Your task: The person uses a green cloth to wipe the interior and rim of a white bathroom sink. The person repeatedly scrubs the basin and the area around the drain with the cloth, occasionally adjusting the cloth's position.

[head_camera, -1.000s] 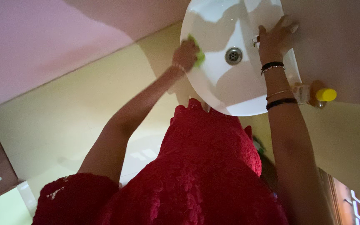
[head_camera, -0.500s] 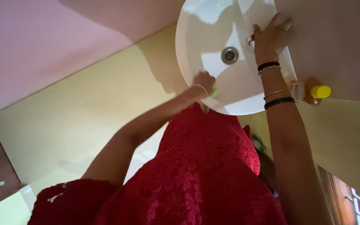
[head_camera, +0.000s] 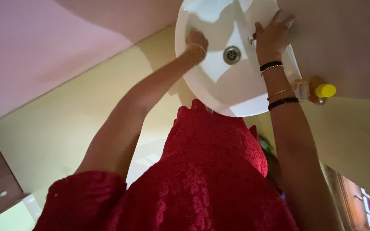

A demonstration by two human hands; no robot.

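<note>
A view from the head camera, looking at a person in a red lace dress [head_camera: 210, 171] who leans over a white oval washbasin [head_camera: 236, 92]. The left hand [head_camera: 197, 42] reaches into the bowl and presses against its inner wall, to the left of the metal drain [head_camera: 232, 54]. Its fingers are curled together, blurred, and whatever they may be gripping is hidden under the hand, so it cannot be told whether they hold anything. The right hand [head_camera: 273, 35] rests on the far rim of the basin, just right of the drain, fingers spread apart and laid flat against the rim and the wall behind; it grips nothing. Dark and gold bracelets [head_camera: 271, 66] circle the right wrist. A bottle with a yellow cap [head_camera: 324, 90] stands just beside the basin, near the right forearm.
</note>
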